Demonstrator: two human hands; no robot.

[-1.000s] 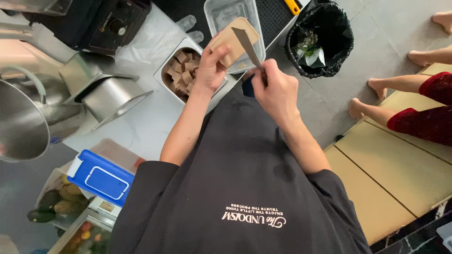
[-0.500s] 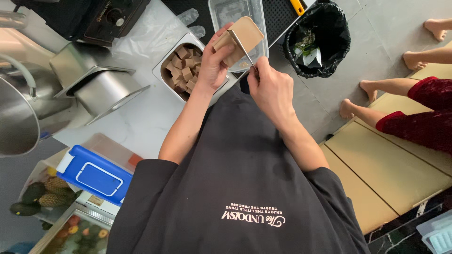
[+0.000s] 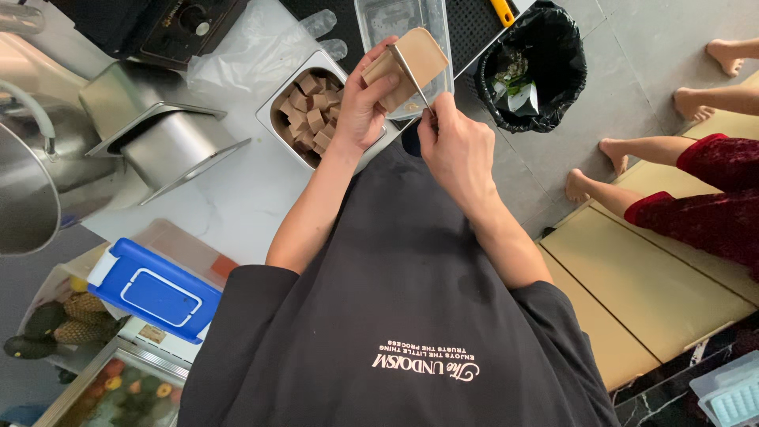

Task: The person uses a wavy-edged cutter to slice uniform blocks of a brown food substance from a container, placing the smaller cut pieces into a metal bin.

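My left hand (image 3: 365, 101) grips a tan rectangular block (image 3: 417, 62) and holds it up above the counter edge. My right hand (image 3: 455, 146) holds a thin knife (image 3: 411, 79) whose blade runs up across the face of the block. Just left of my left hand, a steel tray (image 3: 278, 109) is filled with several brown cubes (image 3: 312, 111) of the same material. A clear plastic container (image 3: 399, 20) lies behind the block.
A black-lined trash bin (image 3: 538, 63) stands on the floor to the right. Empty steel pans (image 3: 158, 134) and a large steel pot (image 3: 28, 194) sit left on the white counter (image 3: 229, 198). A blue-lidded box (image 3: 154, 289) is at lower left. Another person's bare feet (image 3: 589, 178) are at the right.
The block and both hands have stayed together over the counter edge. The knife blade has shifted slightly along the block. The view has moved a little.
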